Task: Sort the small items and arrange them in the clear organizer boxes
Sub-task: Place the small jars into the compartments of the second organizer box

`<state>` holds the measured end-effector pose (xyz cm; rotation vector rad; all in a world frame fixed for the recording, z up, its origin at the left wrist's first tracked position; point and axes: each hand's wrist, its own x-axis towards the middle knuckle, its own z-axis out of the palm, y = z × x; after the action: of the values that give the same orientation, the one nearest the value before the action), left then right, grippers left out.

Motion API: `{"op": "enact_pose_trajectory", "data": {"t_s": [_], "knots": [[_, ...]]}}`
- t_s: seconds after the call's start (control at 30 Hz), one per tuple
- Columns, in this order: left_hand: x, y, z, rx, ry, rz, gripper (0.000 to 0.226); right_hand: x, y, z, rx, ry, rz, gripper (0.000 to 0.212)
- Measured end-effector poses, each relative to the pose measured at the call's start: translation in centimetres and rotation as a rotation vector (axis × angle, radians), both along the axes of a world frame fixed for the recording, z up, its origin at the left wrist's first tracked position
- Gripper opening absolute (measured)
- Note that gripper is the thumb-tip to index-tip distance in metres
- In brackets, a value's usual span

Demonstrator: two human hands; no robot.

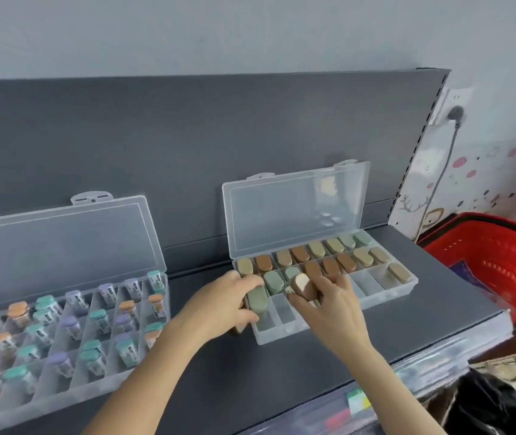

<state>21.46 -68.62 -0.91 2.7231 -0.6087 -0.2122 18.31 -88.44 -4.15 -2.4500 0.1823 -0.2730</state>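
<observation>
1. Second clear plastic organizer box [46,400], left of the main box and nearer the viewer: lid up, compartments filled with small items capped in teal, orange and lilac.
2. Left hand [225,304], at the main box's front-left corner: fingers curled round a sage-green oblong item [256,301]. A brown piece shows under the palm, but whether it is also held cannot be told.
3. Right hand [329,304], over the main box's middle row, left of centre: fingertips pinch a pale beige rounded item [302,285], tilted and not yet seated.
4. Main clear compartmented organizer box [388,291], on the dark grey shelf [438,312]. Front compartments are mostly vacant. Thin walls; probably light and apt to slide if pushed.
5. Stored items [316,249], back rows of the main box: tan, brown and green, standing upright. Judged light, rigid, smooth and possibly slippery; best taken across the two broad flat faces and lowered end-first.
6. Hinged clear lid [294,215], at the main box's back edge, standing open.
7. Red plastic basket [501,265], right of the main box, beyond the shelf end.
</observation>
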Motion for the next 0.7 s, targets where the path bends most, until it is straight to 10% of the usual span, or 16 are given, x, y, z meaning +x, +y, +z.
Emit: {"op": "enact_pose_trajectory", "data": {"t_s": [0.7], "knots": [[-0.1,0.1,-2.1,0.139,0.101,-0.012,0.063,1.3,0.5,-1.0,-0.156,0.071,0.061,0.044]]}}
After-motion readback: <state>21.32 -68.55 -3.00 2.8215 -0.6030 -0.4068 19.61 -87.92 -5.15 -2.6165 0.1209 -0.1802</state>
